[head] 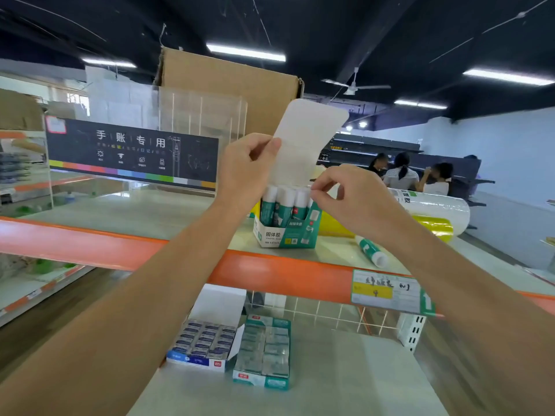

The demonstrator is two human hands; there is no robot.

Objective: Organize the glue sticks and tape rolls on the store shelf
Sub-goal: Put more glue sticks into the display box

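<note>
Overhead, dark ceiling (330,22); orange-edged shelf (258,265).

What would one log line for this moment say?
left hand: holds flap up | right hand: pinching at glue box | loose stick: lying on shelf

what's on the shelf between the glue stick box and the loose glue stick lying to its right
Only bare shelf shows between the glue stick box and the loose glue stick in the head view.
</note>
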